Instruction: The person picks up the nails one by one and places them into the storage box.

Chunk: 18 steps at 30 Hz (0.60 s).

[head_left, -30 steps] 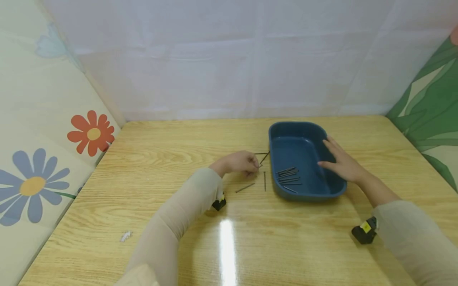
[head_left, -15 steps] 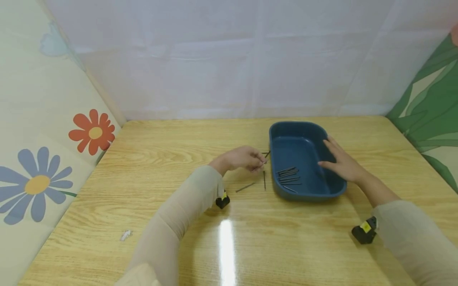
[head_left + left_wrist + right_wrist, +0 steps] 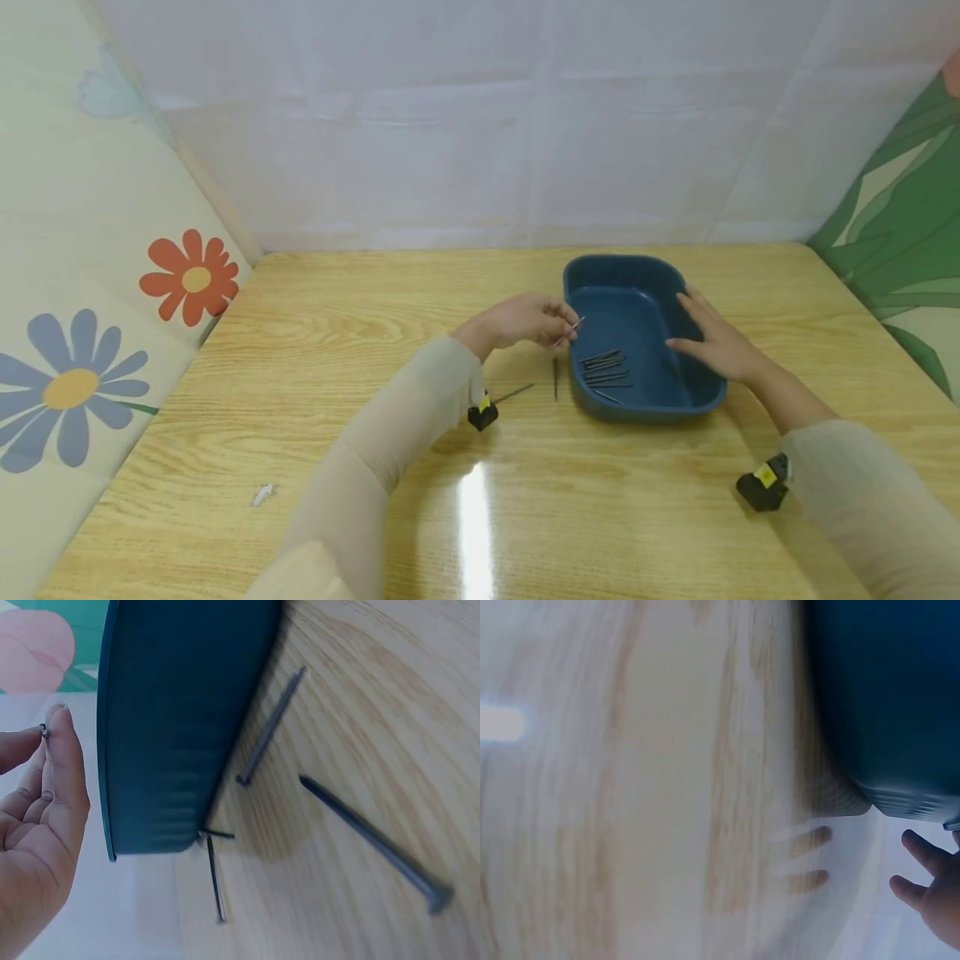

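Metal nail (image 3: 579,322) tilts; left hand (image 3: 528,320) pinches it.

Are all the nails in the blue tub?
No, several loose nails lie on the wooden table outside the tub.

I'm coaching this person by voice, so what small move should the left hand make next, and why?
Probably shift the left hand slightly rightward, so the pinched nail is over the floor of the blue bin. The hand is at the bin's left rim, other nails already lie inside, and the right hand is at the bin's right side.
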Each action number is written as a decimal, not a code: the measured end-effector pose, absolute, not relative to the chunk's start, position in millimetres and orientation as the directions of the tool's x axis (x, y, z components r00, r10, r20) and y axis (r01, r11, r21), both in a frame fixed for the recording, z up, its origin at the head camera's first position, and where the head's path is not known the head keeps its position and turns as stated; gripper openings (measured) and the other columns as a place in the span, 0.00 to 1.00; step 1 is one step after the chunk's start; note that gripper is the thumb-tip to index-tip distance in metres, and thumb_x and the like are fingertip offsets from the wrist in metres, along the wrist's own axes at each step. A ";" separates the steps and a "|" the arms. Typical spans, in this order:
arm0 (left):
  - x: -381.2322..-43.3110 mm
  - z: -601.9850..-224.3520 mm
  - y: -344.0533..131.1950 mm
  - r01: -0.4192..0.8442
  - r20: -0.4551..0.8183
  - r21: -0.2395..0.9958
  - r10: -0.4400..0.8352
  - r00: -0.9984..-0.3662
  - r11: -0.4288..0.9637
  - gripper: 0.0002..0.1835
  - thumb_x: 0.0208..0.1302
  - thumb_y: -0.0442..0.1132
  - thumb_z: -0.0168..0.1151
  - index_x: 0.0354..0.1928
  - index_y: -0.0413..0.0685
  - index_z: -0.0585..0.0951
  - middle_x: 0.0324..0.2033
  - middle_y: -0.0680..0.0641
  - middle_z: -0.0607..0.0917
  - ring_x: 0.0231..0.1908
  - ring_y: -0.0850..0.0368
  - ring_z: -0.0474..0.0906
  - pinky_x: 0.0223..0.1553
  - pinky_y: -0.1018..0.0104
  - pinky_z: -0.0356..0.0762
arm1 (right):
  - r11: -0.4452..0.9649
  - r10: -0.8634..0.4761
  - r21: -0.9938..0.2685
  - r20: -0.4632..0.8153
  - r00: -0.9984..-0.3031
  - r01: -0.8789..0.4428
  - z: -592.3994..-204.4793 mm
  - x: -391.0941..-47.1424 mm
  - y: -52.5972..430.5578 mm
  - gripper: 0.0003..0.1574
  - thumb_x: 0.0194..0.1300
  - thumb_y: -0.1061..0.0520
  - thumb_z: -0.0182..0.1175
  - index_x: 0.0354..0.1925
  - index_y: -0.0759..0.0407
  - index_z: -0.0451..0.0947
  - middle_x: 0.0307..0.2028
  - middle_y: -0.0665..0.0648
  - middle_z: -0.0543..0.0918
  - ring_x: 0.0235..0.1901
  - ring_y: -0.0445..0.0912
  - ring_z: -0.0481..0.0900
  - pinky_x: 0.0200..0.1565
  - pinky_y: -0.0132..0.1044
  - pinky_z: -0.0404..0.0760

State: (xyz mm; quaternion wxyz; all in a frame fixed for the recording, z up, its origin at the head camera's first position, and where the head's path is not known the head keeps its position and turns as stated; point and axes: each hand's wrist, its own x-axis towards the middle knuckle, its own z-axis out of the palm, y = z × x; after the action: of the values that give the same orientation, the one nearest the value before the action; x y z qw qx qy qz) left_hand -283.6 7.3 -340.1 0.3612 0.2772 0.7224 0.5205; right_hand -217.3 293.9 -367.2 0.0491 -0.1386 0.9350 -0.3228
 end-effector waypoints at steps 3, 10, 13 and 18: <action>-284.3 -337.8 14.1 0.019 -0.225 0.958 0.790 -0.571 0.286 0.13 0.63 0.32 0.45 0.48 0.34 0.69 0.44 0.33 0.73 0.38 0.46 0.74 0.44 0.52 0.70 | 0.756 -0.290 -0.615 -0.007 -0.957 -0.224 -366.7 -217.3 294.7 0.48 0.61 0.54 0.51 0.63 0.70 0.31 0.62 0.68 0.26 0.60 0.62 0.26 0.52 0.64 0.37; -283.6 -328.7 28.2 0.044 -0.209 0.958 0.794 -0.571 0.284 0.12 0.63 0.32 0.45 0.48 0.35 0.68 0.43 0.36 0.74 0.41 0.43 0.73 0.39 0.60 0.74 | 0.759 -0.286 -0.612 -0.010 -0.958 -0.220 -367.5 -217.6 296.1 0.48 0.61 0.53 0.51 0.63 0.69 0.30 0.62 0.66 0.25 0.60 0.62 0.26 0.52 0.64 0.37; -288.1 -331.9 35.5 0.029 -0.215 0.959 0.786 -0.580 0.283 0.12 0.63 0.31 0.46 0.47 0.35 0.69 0.42 0.36 0.75 0.42 0.42 0.72 0.39 0.59 0.74 | 0.756 -0.287 -0.616 -0.008 -0.958 -0.222 -367.7 -218.1 296.2 0.48 0.61 0.54 0.51 0.63 0.69 0.31 0.62 0.66 0.25 0.60 0.62 0.25 0.53 0.64 0.37; -288.9 -333.3 45.5 0.043 -0.223 0.951 0.775 -0.591 0.306 0.14 0.62 0.32 0.48 0.48 0.33 0.69 0.41 0.37 0.76 0.41 0.44 0.74 0.40 0.58 0.73 | 0.759 -0.284 -0.613 -0.008 -0.959 -0.220 -367.7 -218.4 295.0 0.48 0.61 0.54 0.51 0.63 0.70 0.31 0.62 0.66 0.25 0.60 0.62 0.26 0.53 0.64 0.36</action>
State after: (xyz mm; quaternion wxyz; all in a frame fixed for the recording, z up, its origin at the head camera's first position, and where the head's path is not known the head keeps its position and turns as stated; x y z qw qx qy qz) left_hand -288.9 45.5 -333.3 0.3538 0.2815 0.7266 0.5173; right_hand -218.4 295.0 -367.7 0.0505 -0.1346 0.9364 -0.3201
